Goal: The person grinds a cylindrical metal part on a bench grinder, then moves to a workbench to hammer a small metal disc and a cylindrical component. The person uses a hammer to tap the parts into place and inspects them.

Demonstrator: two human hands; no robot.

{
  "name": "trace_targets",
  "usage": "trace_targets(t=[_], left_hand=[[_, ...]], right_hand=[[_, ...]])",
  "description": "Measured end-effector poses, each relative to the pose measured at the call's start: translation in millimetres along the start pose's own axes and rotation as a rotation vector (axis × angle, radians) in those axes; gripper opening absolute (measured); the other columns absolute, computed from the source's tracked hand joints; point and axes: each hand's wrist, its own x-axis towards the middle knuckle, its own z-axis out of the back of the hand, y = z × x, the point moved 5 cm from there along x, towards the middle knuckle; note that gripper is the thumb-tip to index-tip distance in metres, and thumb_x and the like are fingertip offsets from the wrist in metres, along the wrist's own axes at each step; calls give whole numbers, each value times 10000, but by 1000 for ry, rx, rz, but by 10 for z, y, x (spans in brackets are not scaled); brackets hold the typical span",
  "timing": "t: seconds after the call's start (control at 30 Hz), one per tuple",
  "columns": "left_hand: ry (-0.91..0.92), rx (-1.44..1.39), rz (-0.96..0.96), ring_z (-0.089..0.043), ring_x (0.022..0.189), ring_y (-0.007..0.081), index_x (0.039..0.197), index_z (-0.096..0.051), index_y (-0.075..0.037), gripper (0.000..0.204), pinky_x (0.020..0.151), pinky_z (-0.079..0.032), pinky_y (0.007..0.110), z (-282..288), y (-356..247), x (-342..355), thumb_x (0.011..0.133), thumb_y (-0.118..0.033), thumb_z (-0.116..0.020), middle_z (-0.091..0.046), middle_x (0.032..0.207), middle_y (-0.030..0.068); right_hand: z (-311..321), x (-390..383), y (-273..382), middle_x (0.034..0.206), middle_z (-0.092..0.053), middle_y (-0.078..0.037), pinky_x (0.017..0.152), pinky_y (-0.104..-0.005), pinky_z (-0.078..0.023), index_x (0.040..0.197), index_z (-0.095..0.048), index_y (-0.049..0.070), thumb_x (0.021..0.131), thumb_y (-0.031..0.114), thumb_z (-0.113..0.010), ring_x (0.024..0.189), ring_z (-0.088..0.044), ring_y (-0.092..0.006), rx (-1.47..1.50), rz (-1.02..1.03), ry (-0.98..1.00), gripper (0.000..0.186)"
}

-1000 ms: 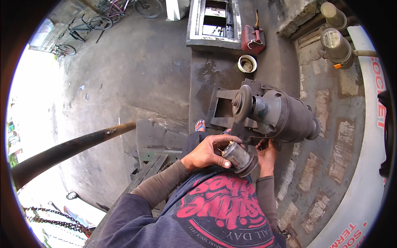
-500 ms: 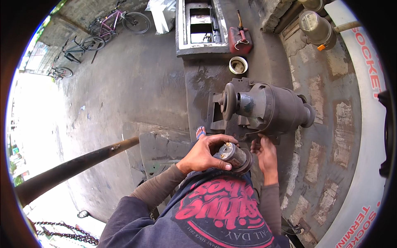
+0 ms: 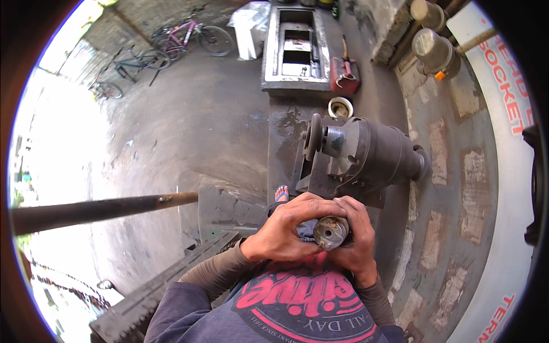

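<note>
Both of my hands are wrapped round a small grimy metal cylinder [image 3: 331, 233], held end-up at my lap so that its round top with a centre hole shows. My left hand [image 3: 285, 228] curves round its left side and back, and my right hand [image 3: 357, 240] grips its right side. Much of the part is hidden by my fingers and palms. Just beyond my hands lies a large dark-grey motor [image 3: 382, 154] with a wheel [image 3: 313, 137] at its left end and a flat metal plate [image 3: 317, 183] under it.
A long dark pole [image 3: 108, 208] crosses at left. Behind the motor are a white tub [image 3: 341, 101], a red jug [image 3: 349, 83] and a framed metal box [image 3: 269, 51]. Bicycles [image 3: 183, 40] lean along the back wall. A brick wall [image 3: 474, 194] and sign board [image 3: 509, 228] line the right.
My right hand has left the motor's underside and now holds the cylinder with my left. The cylinder is turned with its end facing up. The view has shifted slightly.
</note>
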Motion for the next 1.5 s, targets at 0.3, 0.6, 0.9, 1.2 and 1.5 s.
trace_targets(t=[0.3,0.6,0.9,1.2,1.5], left_hand=[[-391,-330,28,-519,1400,265,1383,-571,30,810,1196,-424,436,-920,-139,-570,698,-99,-983,-532,1482,194],[-788,154,-108,-649,1250,289,1333,-675,18,752,1053,-531,406,-1609,-774,-1292,683,-181,-998,-654,1346,220],[-1118,447,3,-673,1202,296,1298,-664,43,725,1011,-550,399,-2135,-1413,-2246,670,-119,-989,-670,1306,194],[-1373,734,39,-687,1162,319,1264,-660,-19,705,972,-562,408,-2899,-1813,-3781,674,-209,-996,-710,1252,178],[-1529,790,-21,-699,1132,337,1250,-575,-27,700,955,-602,433,-3614,-1986,-4781,710,-190,-991,-668,1255,228]], right_hand=[[604,-331,44,1239,-635,-180,895,-426,-587,1255,-682,11,615,115,-926,1061,-696,-367,15,223,109,692],[772,-734,426,1280,-639,-208,885,-415,-610,1227,-705,27,624,34,-864,1091,-695,-361,144,568,135,624],[359,-1320,972,1325,-617,-217,931,-421,-598,1244,-676,38,733,181,-923,1129,-679,-359,416,759,286,585],[-294,-2614,1729,1301,-656,-215,939,-428,-585,1217,-687,29,704,157,-913,1134,-687,-352,684,807,713,574],[-418,-3619,2292,1299,-661,-226,931,-431,-596,1210,-697,41,741,171,-899,1122,-695,-354,685,989,744,527]])
